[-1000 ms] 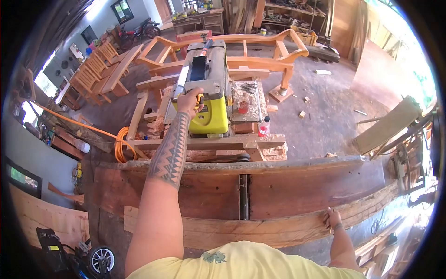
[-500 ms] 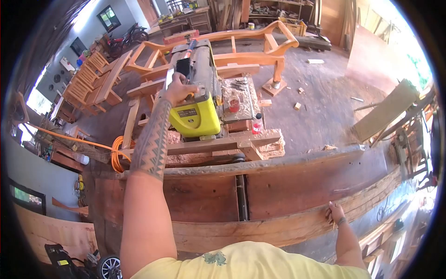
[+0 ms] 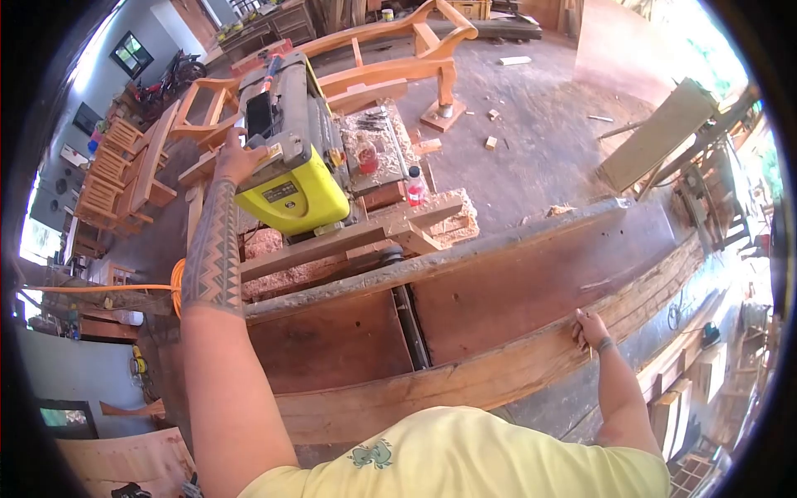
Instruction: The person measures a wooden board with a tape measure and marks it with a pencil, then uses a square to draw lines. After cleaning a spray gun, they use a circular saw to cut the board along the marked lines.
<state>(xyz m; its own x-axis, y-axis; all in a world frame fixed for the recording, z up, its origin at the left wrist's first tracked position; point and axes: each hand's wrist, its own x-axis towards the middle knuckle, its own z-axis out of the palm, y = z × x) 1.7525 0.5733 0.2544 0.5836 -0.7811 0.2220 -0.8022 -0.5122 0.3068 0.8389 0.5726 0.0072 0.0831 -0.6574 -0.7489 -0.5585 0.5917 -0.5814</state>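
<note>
A yellow-green and grey toolbox (image 3: 295, 195) stands beyond the bench, with a black phone-like object (image 3: 259, 112) and an orange-and-blue handled tool (image 3: 271, 73) on its lid. My left hand (image 3: 239, 159) is at the lid's near left edge, thumb and forefinger spread apart; the other fingers are partly hidden. My right hand (image 3: 591, 330) rests with curled fingers on the near wooden rail (image 3: 490, 378) of the long bench. A small thin piece shows below those fingers, too small to name.
Dark brown panels (image 3: 531, 282) lie between the bench rails. Behind are a red-capped bottle (image 3: 415, 187), a red cup (image 3: 367, 158), wood shavings (image 3: 270, 270) and a carved bench frame (image 3: 444, 70). An orange hose (image 3: 108, 288) runs at left; a board (image 3: 660, 137) leans at right.
The view has turned, so the toolbox and bench appear further left and tilted. My left hand has shifted slightly outward along the lid. My right hand stays on the rail.
</note>
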